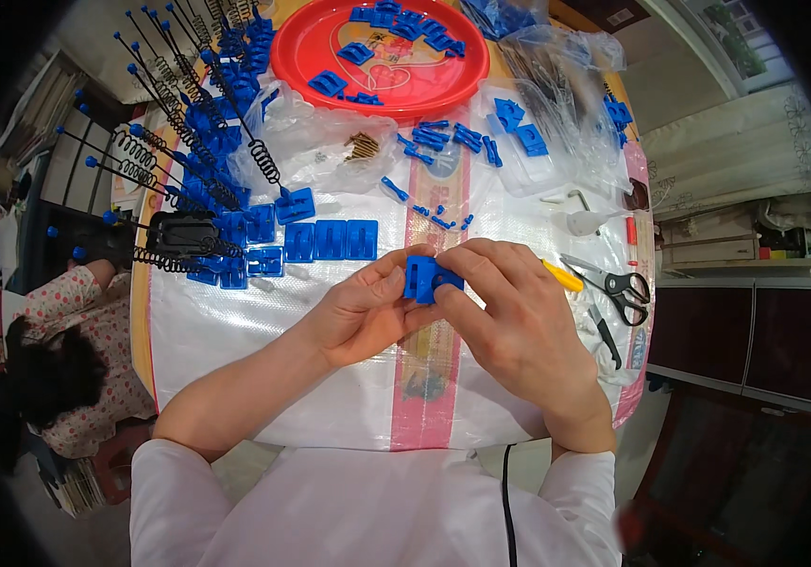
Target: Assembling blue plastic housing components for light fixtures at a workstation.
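Just past the middle of the table, both hands hold a small blue plastic block point(418, 280) with slots and a round hole. My left hand point(356, 312) grips its left side, thumb and fingers closed around it. From the right, my right hand point(514, 312) pinches the same block, its fingertips covering part of it. A row of similar blue plastic pieces point(330, 240) lies left of and beyond my hands. Small blue pins point(440, 222) and blue elongated pieces point(431, 136) are scattered farther off.
A red round tray point(289, 71) with blue parts stands at the far side. Brass-coloured screws point(362, 146) lie on a plastic bag. Blue bases with black springs point(264, 163) crowd the left. Scissors point(628, 295), a black-handled knife point(606, 340) and a yellow-handled tool point(563, 275) lie right. Another person point(93, 350) is at left.
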A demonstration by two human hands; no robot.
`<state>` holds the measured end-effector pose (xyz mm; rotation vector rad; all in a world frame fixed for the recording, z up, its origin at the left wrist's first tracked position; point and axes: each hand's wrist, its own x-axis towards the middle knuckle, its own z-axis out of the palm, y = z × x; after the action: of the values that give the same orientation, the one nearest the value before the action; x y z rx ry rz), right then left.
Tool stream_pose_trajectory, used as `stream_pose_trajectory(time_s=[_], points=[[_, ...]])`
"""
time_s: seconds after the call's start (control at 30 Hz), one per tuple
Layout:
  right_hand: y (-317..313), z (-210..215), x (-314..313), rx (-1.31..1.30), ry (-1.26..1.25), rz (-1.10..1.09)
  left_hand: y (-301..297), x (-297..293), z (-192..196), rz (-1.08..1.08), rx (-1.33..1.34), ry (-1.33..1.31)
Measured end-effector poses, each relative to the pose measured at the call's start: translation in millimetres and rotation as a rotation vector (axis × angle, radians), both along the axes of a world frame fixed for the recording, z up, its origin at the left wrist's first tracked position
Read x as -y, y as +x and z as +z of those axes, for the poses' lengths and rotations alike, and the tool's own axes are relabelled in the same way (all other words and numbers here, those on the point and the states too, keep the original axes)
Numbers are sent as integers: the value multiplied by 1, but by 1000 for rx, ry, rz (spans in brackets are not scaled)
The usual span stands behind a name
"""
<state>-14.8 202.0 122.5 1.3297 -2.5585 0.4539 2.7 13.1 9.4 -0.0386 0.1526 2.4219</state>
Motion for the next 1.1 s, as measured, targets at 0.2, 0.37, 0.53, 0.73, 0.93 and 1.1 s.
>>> stream_pose_trajectory(time_s=[0.2, 0.37, 0.53, 0.73, 0.93, 1.1], points=[[-1, -1, 2, 3, -28, -6, 0, -2, -2, 5, -5, -36], [-2, -3, 2, 25, -24, 12, -1, -1, 0, -18, 15, -29], [-2, -3, 1, -10, -40, 26, 0, -1, -4, -4, 23, -16], [-4, -2, 2, -13, -44, 32, 0, -2, -5, 1, 24, 3], [-3, -3, 2, -6, -38, 31, 0, -3, -6, 6, 22, -4], [-3, -3, 3, -9, -50, 30, 0, -3, -6, 10, 0, -11]])
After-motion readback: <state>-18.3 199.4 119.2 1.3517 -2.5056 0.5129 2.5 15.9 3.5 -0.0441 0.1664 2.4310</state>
